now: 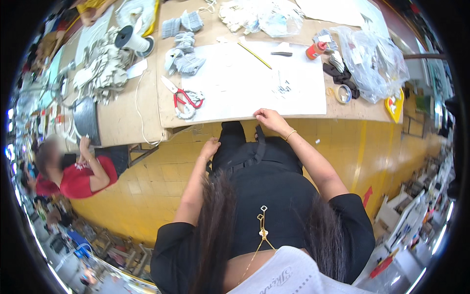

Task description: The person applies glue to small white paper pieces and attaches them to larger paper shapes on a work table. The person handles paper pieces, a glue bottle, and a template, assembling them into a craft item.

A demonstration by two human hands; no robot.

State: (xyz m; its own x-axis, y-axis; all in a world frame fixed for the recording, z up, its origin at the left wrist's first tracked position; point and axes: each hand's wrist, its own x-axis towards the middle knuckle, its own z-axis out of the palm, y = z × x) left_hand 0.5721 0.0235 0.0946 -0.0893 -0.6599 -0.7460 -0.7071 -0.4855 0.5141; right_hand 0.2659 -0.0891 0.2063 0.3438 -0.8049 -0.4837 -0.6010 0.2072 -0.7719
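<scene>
At the near edge of the table, my right hand [269,120] touches the white paper sheet [225,63] with its fingers curled together; whatever they might hold is hidden. My left hand [210,148] is lower, beside my thigh at the black apron, its fingers partly turned from sight. Scissors with red handles [182,98], one loop wrapped in pale cloth, lie on the paper's left corner. A yellow-and-black pencil [254,55] lies slanted across the sheet. Small dark pieces [284,88] are on the paper beyond my right hand.
Grey stacked bundles [188,63] are at the left of the paper. A red bottle [316,50], a tape roll [343,93] and a clear plastic bag [374,61] stand or lie right. A thread spool [134,41] and pale cut pieces [103,71] are far left, near a seated person [78,171].
</scene>
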